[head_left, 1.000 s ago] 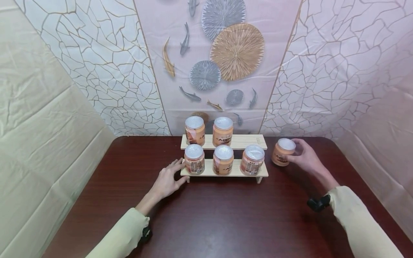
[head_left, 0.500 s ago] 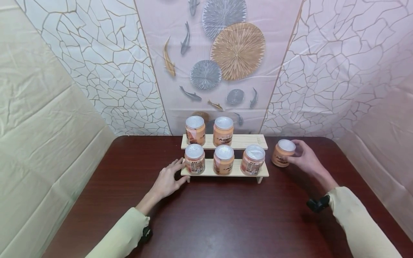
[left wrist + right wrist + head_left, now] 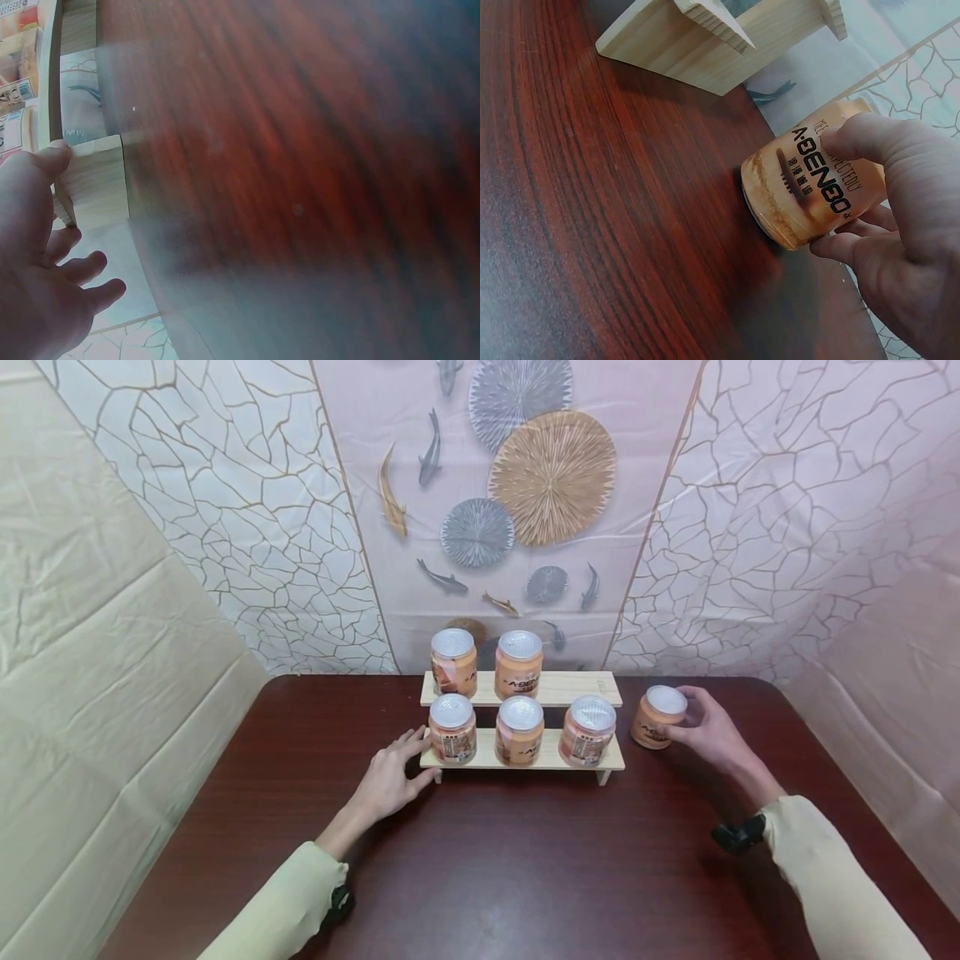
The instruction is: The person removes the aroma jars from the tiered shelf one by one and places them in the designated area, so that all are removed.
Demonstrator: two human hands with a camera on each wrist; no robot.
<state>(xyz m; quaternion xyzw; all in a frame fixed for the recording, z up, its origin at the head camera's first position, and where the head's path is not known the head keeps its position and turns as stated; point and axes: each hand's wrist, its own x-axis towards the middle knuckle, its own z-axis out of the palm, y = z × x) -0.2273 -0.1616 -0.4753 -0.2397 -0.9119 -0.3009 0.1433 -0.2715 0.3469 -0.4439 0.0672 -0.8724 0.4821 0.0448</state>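
Note:
My right hand (image 3: pixel 711 727) grips an orange jar (image 3: pixel 654 724) with a pale lid, to the right of a two-tier wooden rack (image 3: pixel 552 748). In the right wrist view the jar (image 3: pixel 802 193) stands on the table, its dark lettering facing the camera, thumb on one side and fingers on the other. My left hand (image 3: pixel 386 777) holds the left end of the rack's lower shelf. The left wrist view has the thumb and a finger on either side of the rack's end piece (image 3: pixel 97 180), the other fingers spread beside it.
Three similar jars, including the middle jar (image 3: pixel 519 739), stand on the lower shelf. On the upper shelf (image 3: pixel 570 689) are two more, at left and centre. The dark wooden table (image 3: pixel 487 860) meets a patterned cloth backdrop (image 3: pixel 480 602) behind the rack.

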